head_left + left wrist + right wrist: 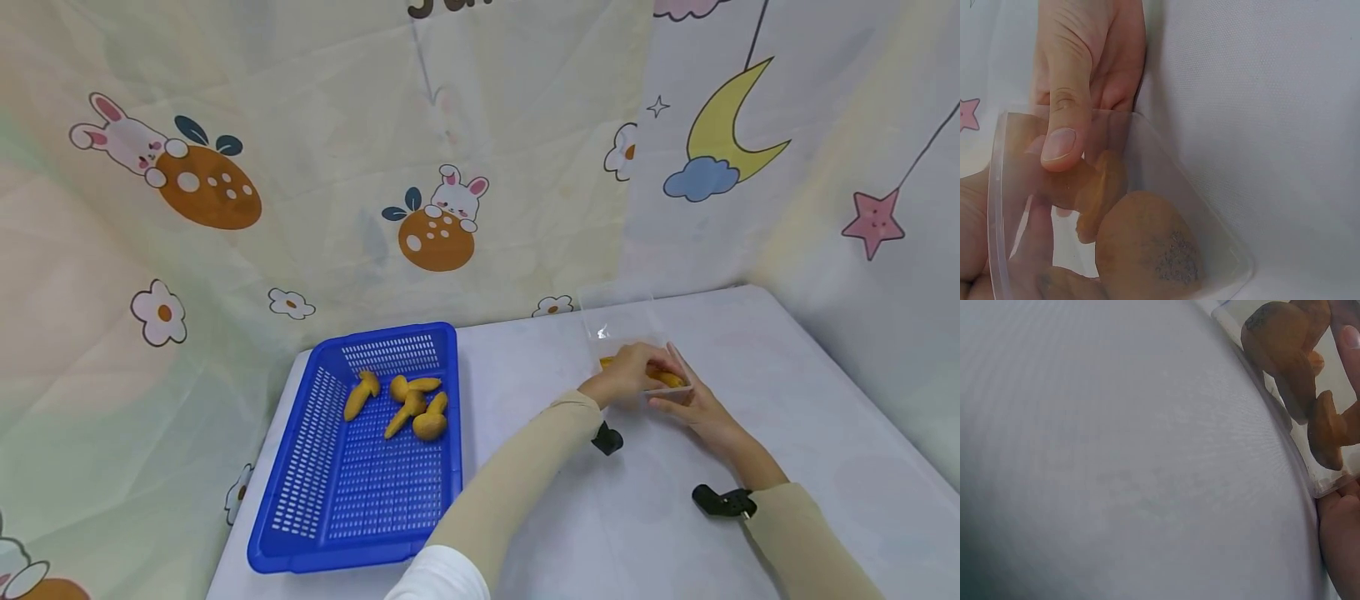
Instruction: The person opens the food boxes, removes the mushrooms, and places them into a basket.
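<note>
My right hand [705, 417] grips the right end of a clear plastic box [1166, 156], its thumb [1063, 140] pressed against the outer wall. My left hand [633, 371] reaches into the box from above. Its fingers are curled in around a yellow-brown mushroom [667, 379], and their tips are partly hidden. Through the clear wall, several mushrooms show inside, one with its rounded brown cap [1147, 250] close to the left wrist camera. In the right wrist view, mushrooms [1279, 337] lie near the box's far corner.
A blue plastic basket [352, 542] stands on the left of the white-covered table [540, 533], holding several yellow-brown mushrooms [431, 423]. The box's clear lid [600, 312] stands raised at the back. Printed fabric [525, 125] hangs behind the table and along its sides.
</note>
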A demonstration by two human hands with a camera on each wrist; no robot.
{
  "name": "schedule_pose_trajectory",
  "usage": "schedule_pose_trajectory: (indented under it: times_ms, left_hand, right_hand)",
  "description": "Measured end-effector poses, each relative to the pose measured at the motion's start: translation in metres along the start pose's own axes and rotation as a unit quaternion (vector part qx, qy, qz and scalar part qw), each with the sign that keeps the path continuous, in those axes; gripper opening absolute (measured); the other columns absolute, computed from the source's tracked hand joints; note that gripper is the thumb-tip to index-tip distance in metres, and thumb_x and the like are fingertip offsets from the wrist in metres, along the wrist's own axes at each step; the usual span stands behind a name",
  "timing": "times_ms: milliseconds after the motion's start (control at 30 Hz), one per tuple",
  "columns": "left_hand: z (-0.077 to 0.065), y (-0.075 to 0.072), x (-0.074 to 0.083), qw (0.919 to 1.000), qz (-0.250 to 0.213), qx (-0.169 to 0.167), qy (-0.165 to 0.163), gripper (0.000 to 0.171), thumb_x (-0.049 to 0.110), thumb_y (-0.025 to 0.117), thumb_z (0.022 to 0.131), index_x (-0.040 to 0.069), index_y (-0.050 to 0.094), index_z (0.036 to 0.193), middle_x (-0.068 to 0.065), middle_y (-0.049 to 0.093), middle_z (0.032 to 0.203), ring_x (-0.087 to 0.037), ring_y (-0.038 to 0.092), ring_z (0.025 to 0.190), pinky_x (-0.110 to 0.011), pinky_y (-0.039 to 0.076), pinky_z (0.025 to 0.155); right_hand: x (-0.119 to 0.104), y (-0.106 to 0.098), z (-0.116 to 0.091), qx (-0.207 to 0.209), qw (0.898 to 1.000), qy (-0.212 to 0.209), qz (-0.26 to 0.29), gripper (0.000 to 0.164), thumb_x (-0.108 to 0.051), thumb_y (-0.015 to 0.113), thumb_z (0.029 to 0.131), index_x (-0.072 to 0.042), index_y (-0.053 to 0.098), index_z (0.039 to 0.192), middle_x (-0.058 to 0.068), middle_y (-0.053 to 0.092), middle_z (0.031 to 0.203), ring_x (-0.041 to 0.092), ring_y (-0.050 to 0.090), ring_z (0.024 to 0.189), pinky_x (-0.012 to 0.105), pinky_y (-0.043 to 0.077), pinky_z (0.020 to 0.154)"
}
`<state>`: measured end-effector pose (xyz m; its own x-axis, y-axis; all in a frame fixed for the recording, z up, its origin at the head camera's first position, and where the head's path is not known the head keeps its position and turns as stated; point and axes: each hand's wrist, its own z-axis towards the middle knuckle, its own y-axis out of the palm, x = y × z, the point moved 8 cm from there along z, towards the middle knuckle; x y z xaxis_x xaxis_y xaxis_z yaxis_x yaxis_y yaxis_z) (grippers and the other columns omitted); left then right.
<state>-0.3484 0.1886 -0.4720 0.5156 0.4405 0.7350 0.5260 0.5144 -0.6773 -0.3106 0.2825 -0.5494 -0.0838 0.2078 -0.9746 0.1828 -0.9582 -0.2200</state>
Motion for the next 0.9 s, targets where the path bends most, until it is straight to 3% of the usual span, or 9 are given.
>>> schedule_pose_trajectory:
  times_ms: [133,267,500,567,733,900]
  left_hand:
    - [-0.001,0.000,0.002,0.9998,0.020,0.000,0.004,0.019,0.007,0.072,0.091,0.012,0.074,0.109,0.009,0.067,0.103,0.001,0.055,0.098,-0.006,0.041,0.084]
    - [-0.003,-0.002,0.002,0.9999,-0.003,0.010,0.000,0.020,0.010,0.071,0.092,0.011,0.072,0.111,0.008,0.065,0.103,-0.001,0.056,0.094,-0.006,0.042,0.080]
    - [-0.005,-0.008,0.001,0.9952,-0.090,0.040,0.001,0.023,0.009,0.072,0.090,0.008,0.072,0.112,0.006,0.069,0.104,0.001,0.059,0.093,-0.007,0.045,0.083]
    - [-0.005,-0.011,0.002,0.9941,-0.098,0.046,0.001,0.024,0.011,0.072,0.090,0.009,0.072,0.114,0.006,0.070,0.104,0.003,0.059,0.093,-0.007,0.045,0.083]
    - [-0.006,-0.023,0.006,0.9924,-0.102,0.069,-0.005,0.028,0.017,0.073,0.091,0.012,0.071,0.118,0.006,0.070,0.108,0.002,0.061,0.092,-0.008,0.047,0.081]
    - [-0.010,-0.044,0.011,0.9848,-0.144,0.096,-0.011,0.029,0.019,0.073,0.092,0.011,0.070,0.120,0.005,0.070,0.110,-0.001,0.063,0.093,-0.010,0.050,0.079]
  right_hand:
    - [-0.001,0.000,0.000,0.002,1.000,-0.004,0.003,0.103,-0.008,0.069,0.095,-0.035,-0.007,0.159,0.010,-0.011,0.165,0.043,-0.010,0.148,0.077,-0.006,0.106]
    - [0.000,-0.001,0.001,0.004,1.000,-0.005,0.005,0.102,-0.008,0.068,0.095,-0.037,-0.005,0.159,0.011,-0.010,0.165,0.042,-0.011,0.148,0.076,-0.007,0.106]
    - [0.003,0.000,0.000,0.007,1.000,0.005,-0.020,0.097,-0.014,0.067,0.097,-0.033,-0.003,0.160,0.015,-0.002,0.166,0.045,0.010,0.145,0.075,0.017,0.107]
    - [0.005,0.001,-0.001,0.009,1.000,0.015,-0.020,0.094,-0.016,0.067,0.097,-0.030,0.000,0.161,0.017,0.001,0.166,0.045,0.013,0.142,0.075,0.018,0.105]
    - [0.004,0.001,-0.002,0.009,0.999,0.034,-0.003,0.094,-0.017,0.068,0.097,-0.023,0.001,0.162,0.017,-0.006,0.165,0.044,-0.005,0.147,0.080,0.002,0.105]
    - [0.005,-0.001,-0.001,0.014,0.998,0.051,-0.013,0.100,-0.021,0.069,0.096,-0.022,-0.008,0.160,0.021,-0.009,0.164,0.049,-0.005,0.146,0.081,0.008,0.103]
